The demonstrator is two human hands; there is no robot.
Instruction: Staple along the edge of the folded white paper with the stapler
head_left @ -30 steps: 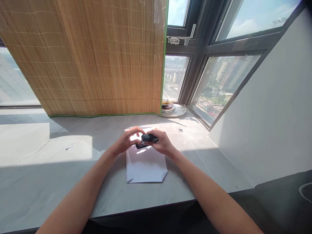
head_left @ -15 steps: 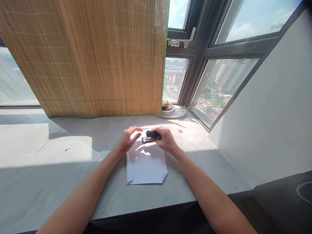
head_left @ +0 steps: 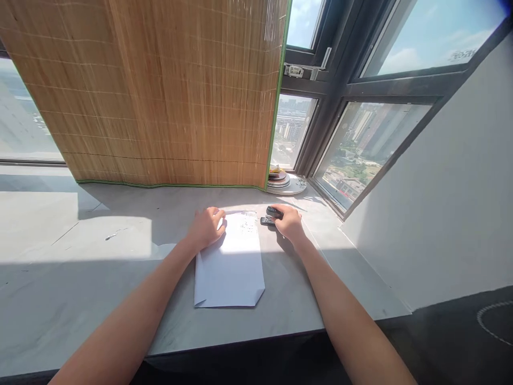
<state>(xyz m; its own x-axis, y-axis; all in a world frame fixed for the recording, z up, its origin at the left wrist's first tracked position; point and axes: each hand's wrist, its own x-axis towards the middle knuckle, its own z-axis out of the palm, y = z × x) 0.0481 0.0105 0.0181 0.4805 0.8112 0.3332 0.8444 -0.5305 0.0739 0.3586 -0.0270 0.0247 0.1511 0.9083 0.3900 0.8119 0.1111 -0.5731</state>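
A black stapler (head_left: 267, 220) is held in my right hand (head_left: 290, 222), just right of the paper's top corner, its jaws apart. White folded paper (head_left: 230, 278) lies on the sill in front of me. Dark printed or written marks show near its upper right, and both lower corners are folded. At its upper left edge, my left hand (head_left: 207, 228) is closed on the paper, thumb and fingers curled at the margin.
A bamboo blind (head_left: 172, 96) hangs along the window behind the pale sill (head_left: 100, 305). Stacked plates (head_left: 286, 184) stand in the far corner by the window frame. A white wall (head_left: 449, 214) rises on the right. A small scrap (head_left: 111, 237) lies to the left.
My right hand has carried the stapler off the paper to the right. The paper has shifted left, and my left hand has closed at its edge. The view has tilted slightly.
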